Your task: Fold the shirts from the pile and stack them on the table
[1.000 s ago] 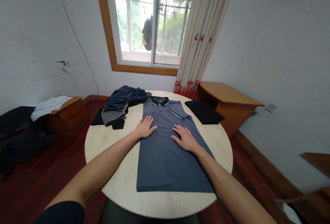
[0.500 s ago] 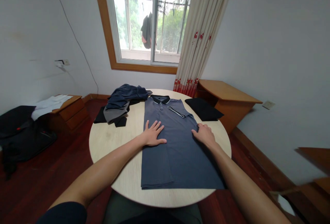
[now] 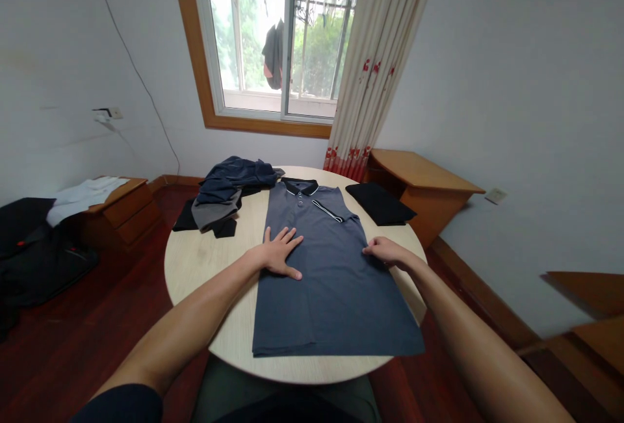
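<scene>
A dark grey polo shirt (image 3: 336,299) lies front up on the round table (image 3: 192,257), its black collar (image 3: 295,187) toward the window. Its left side is folded inward, with a long fold line running down the body. My left hand (image 3: 281,255) rests flat on that folded side, fingers spread. At the shirt's right edge, my right hand (image 3: 387,251) is closed with thumb and fingers pinching the cloth. A black-and-white trim (image 3: 327,211) crosses the upper right chest.
Crumpled dark clothes (image 3: 234,182) are heaped at the table's back left. A folded black garment (image 3: 380,203) lies at the back right. Beyond it stands a wooden desk (image 3: 424,173). Behind the table are a window and a curtain (image 3: 373,78).
My right hand has gone from resting on the shirt's right edge to pinching it. My left hand stays spread on the folded side. The whole view has shifted slightly.
</scene>
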`<state>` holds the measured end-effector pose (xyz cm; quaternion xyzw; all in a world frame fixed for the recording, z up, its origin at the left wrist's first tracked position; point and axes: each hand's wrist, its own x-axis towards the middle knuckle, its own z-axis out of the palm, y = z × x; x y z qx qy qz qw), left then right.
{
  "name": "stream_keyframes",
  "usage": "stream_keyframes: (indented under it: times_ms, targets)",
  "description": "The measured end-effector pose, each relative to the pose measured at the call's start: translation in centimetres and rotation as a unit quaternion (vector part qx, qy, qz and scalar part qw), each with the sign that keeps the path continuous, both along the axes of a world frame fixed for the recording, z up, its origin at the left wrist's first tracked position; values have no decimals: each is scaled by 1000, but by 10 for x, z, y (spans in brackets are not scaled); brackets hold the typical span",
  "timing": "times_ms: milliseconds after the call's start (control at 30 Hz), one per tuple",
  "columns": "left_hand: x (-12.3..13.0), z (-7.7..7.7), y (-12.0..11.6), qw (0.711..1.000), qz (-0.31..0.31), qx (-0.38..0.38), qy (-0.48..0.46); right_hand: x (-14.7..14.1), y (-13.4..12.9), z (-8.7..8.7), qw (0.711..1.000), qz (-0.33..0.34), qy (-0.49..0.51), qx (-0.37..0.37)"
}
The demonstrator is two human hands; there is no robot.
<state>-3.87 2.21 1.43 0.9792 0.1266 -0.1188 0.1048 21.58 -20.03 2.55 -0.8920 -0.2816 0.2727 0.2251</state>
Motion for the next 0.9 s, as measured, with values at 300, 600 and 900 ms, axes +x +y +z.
stream_keyframes:
  times_ms: [300, 600, 900]
  targets:
    - [15, -7, -40, 952, -183, -72, -233, -46, -7, 29, 971, 140, 122, 149]
    - [22, -12, -71, 945, -221, -43, -239, 1, 32, 23, 976, 83, 171, 109]
    - [19, 1, -88, 901, -330, 25, -282, 61, 99, -20, 969, 42, -99, 224]
